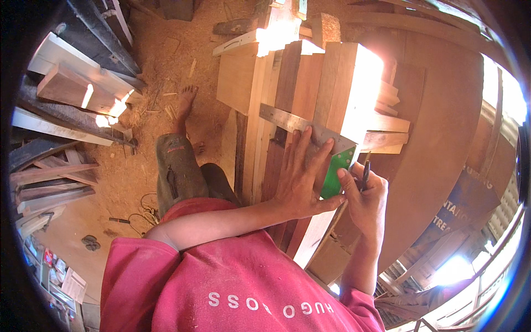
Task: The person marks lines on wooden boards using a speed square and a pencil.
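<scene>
A try square with a metal blade and a green stock (336, 176) lies across several upright-edged wooden boards (310, 83). My left hand (298, 180) is spread flat over it, fingertips on the metal blade and thumb reaching toward the green part. A dark pen (365, 175) is held in my right hand (368, 202), sticking up between thumb and fingers beside the square's stock. My right thumb rests at the edge of the green part. The pen's tip is hidden.
Lumber pieces (83, 94) are stacked along the left. Shavings and sawdust cover the floor (160, 61), where my bare foot (188, 94) stands. Board ends (387, 133) jut out to the right, beside a large brown panel (437, 127). A cord (145, 213) lies on the ground.
</scene>
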Demonstrator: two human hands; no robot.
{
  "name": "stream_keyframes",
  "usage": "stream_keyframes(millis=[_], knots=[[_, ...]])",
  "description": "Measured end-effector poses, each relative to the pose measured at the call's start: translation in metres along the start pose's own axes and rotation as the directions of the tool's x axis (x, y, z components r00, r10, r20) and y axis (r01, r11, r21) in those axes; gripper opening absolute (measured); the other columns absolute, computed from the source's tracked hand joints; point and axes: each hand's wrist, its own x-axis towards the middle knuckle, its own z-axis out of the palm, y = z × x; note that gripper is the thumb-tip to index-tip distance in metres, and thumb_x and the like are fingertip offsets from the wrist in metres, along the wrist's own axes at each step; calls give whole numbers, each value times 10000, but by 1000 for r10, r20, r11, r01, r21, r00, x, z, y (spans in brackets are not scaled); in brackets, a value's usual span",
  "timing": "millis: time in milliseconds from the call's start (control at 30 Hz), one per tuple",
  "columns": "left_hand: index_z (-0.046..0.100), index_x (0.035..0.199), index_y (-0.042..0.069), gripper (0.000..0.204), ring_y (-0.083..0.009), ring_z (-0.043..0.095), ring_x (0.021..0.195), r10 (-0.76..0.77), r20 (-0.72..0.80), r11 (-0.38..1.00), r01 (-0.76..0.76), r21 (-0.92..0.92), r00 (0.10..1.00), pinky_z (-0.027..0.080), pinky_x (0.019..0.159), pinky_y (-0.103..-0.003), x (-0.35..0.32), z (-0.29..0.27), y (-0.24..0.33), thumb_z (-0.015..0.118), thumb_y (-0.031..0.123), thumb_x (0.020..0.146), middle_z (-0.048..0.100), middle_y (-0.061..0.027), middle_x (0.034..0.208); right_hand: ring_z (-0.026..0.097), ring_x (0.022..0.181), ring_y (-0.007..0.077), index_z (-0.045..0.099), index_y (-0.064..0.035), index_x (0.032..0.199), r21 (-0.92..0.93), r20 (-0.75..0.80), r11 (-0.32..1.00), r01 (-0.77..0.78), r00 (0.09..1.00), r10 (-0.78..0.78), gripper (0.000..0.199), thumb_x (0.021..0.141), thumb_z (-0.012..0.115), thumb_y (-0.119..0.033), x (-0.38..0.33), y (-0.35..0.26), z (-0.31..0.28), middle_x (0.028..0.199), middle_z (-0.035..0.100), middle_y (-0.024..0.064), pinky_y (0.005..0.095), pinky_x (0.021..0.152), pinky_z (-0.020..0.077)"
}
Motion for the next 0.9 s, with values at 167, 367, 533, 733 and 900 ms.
stream_keyframes(millis=[167, 367, 533, 733, 900], knots=[[294, 1557, 101, 1069, -615, 112, 1437, 8, -14, 1000, -8, 16, 1000, 157, 1114, -724, 0, 3, -1, 693, 695, 763, 109, -370, 1576, 473, 589, 48, 653, 28, 842, -33, 9, 999, 28, 1000, -27, 226, 942, 698, -170, 1, 6, -2, 592, 557, 33, 269, 525, 407], [280, 1562, 99, 1051, -621, 129, 1431, 7, -20, 1000, -7, -12, 1000, 138, 1119, -723, -1, 6, -3, 665, 697, 788, 101, -395, 1566, 452, 587, 51, 639, 26, 808, -21, -12, 1000, -10, 1000, 9, 260, 949, 688, -187, 0, 3, 0, 581, 531, 25, 274, 523, 391], [278, 1558, 87, 1056, -623, 110, 1434, 24, -23, 1000, -24, -10, 999, 132, 1118, -724, 0, 8, -4, 667, 695, 788, 88, -401, 1566, 429, 584, 57, 659, 22, 823, -3, -28, 1000, -7, 1000, 7, 281, 952, 694, -225, 0, 3, 2, 571, 518, 22, 281, 519, 380], [281, 1555, 86, 1046, -622, 93, 1437, 12, -12, 1000, -12, -5, 1000, 121, 1122, -722, 0, 6, -3, 657, 696, 793, 75, -398, 1570, 418, 584, 54, 660, 15, 814, -26, -35, 1000, 3, 999, -4, 294, 951, 700, -242, 1, 8, 1, 563, 497, 11, 277, 517, 372], [270, 1559, 90, 1060, -623, 88, 1438, 11, -9, 1000, -11, -12, 1000, 119, 1121, -724, 1, 6, -3, 660, 701, 786, 67, -396, 1573, 410, 584, 50, 657, 15, 805, 2, -37, 1000, -18, 999, 18, 297, 948, 704, -241, 1, 6, 2, 561, 492, 10, 275, 513, 366]])
